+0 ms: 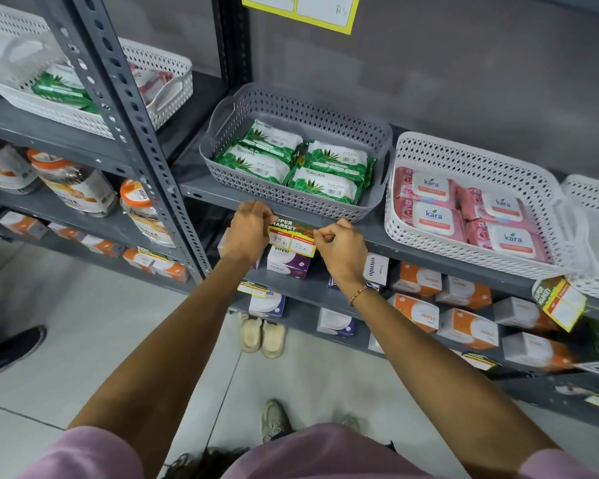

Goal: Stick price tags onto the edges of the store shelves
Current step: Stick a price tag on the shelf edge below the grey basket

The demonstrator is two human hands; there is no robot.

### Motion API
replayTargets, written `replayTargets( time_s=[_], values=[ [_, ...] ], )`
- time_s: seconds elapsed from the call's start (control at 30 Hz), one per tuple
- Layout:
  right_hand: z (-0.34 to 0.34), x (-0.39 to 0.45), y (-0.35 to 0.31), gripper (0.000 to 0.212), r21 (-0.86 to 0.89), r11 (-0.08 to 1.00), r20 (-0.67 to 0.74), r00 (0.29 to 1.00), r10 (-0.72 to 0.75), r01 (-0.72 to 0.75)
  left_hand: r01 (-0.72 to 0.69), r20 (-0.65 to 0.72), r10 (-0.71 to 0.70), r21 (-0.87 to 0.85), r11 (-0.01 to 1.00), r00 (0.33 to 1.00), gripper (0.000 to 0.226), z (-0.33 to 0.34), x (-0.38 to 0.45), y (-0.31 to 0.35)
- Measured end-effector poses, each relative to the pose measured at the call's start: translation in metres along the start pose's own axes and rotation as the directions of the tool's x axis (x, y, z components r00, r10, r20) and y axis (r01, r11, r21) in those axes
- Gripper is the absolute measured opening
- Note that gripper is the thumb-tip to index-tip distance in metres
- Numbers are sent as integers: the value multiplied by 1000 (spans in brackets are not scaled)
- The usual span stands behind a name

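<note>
A yellow, red and green price tag [292,238] with handwritten prices lies against the front edge of the grey metal shelf [395,240], just below the grey basket [360,133] of green wipe packs. My left hand [248,233] pinches the tag's left end, fingers curled over its top corner. My right hand [339,248] pinches the tag's right end. Both hands press it to the shelf edge. Another price tag [561,302] hangs tilted from the same edge further right.
A white basket [429,146] of pink wipe packs stands right of the grey one. Boxes fill the shelves below, some with tags. A perforated upright post [142,143] stands left, with jars beyond. A pair of shoes [261,335] lies on the floor; another person's shoe [11,347] is far left.
</note>
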State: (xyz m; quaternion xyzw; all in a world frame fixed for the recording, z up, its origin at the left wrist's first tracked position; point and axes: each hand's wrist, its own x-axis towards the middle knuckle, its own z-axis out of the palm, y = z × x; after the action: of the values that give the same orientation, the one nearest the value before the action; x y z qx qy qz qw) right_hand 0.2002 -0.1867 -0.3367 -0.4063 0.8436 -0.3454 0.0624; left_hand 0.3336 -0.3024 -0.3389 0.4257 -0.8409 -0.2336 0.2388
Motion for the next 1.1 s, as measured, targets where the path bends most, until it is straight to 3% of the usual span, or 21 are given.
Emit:
replayTargets(
  time_s=[0.3, 1.1],
  values=[
    [1, 3, -1, 20, -47, 999, -12, 1000, -8, 7, -3, -89, 12, 100, 995, 996, 10, 6, -2, 12],
    [4, 0, 6, 18, -55, 994, 29, 995, -91, 93, -67, -14, 68, 103, 992, 998, 9, 2, 0, 3]
  ],
)
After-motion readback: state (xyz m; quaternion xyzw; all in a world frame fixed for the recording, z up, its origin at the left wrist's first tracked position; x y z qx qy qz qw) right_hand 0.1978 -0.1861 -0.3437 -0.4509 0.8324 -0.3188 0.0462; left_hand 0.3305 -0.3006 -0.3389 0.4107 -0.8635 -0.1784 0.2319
